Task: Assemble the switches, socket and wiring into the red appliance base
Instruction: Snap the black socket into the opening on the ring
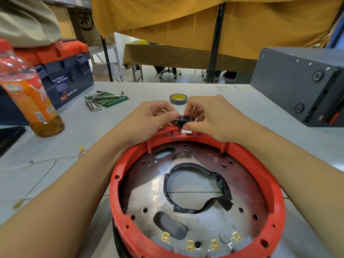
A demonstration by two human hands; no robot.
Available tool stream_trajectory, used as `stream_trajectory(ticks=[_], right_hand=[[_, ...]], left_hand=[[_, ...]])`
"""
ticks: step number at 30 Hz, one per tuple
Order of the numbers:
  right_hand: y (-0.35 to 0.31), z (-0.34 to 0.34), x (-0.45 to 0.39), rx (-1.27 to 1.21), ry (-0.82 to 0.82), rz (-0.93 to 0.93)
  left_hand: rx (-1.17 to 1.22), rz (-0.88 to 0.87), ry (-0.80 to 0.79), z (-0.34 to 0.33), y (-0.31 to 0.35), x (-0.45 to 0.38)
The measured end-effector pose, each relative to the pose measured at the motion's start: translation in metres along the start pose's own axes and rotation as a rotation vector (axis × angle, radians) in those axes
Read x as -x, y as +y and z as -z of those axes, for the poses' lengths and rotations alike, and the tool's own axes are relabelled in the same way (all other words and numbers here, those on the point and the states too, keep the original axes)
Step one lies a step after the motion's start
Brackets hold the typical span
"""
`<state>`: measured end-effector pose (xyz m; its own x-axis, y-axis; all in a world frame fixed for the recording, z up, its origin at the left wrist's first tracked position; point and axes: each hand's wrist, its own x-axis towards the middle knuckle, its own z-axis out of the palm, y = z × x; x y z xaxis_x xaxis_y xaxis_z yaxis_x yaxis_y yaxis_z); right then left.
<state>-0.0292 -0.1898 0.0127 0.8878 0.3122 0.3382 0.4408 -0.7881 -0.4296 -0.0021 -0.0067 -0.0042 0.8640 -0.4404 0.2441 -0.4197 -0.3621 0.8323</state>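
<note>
The round red appliance base (275, 198) lies open side up in front of me, with a scorched metal plate and a loop of black tape inside. Grey switches with brass terminals (214, 245) line its near rim. Above the rectangular slot at the far rim, both hands hold a small black socket (183, 120). My left hand (149, 118) pinches its left side and my right hand (208, 116) pinches its right side and front. A white wire with brass terminals (46, 161) lies loose on the table at the left.
An orange drink bottle (28, 94) stands at the left beside a blue and red toolbox (61, 71). Hex keys on a green pouch (104, 100) and a tape roll (178, 98) lie beyond the hands. A dark grey machine case (301, 84) stands at the right.
</note>
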Motion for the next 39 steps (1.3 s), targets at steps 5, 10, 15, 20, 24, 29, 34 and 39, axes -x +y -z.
stream_trajectory(ticks=[5, 10, 15, 20, 24, 29, 34, 39], right_hand=[[-0.0011, -0.0016, 0.0004, 0.045, 0.038, 0.006], [-0.0017, -0.003, 0.0011, 0.054, 0.052, 0.018], [-0.0017, -0.0025, 0.001, 0.048, 0.039, 0.029], [-0.0016, -0.001, 0.0029, 0.024, 0.031, 0.052], [-0.0016, 0.0005, 0.0022, 0.024, 0.026, 0.059], [-0.0027, 0.0017, 0.0012, 0.035, 0.019, 0.087], [-0.0041, 0.0022, 0.0011, 0.055, -0.002, 0.096], [-0.0075, 0.0052, 0.0005, 0.099, -0.051, 0.09]], left_hand=[[-0.038, -0.033, 0.016, -0.0007, -0.001, -0.0001], [0.001, -0.028, 0.017, -0.0009, -0.002, -0.0005], [0.007, -0.027, 0.007, -0.0003, -0.0032, -0.0012], [0.011, -0.02, -0.004, -0.0005, -0.0034, -0.0013], [-0.001, -0.011, 0.002, -0.0005, -0.0042, -0.0018], [0.0, -0.007, -0.015, 0.0, -0.0053, -0.0021], [0.048, -0.02, -0.037, 0.0007, -0.0071, -0.0035], [0.069, -0.026, -0.055, 0.0011, -0.008, -0.0041]])
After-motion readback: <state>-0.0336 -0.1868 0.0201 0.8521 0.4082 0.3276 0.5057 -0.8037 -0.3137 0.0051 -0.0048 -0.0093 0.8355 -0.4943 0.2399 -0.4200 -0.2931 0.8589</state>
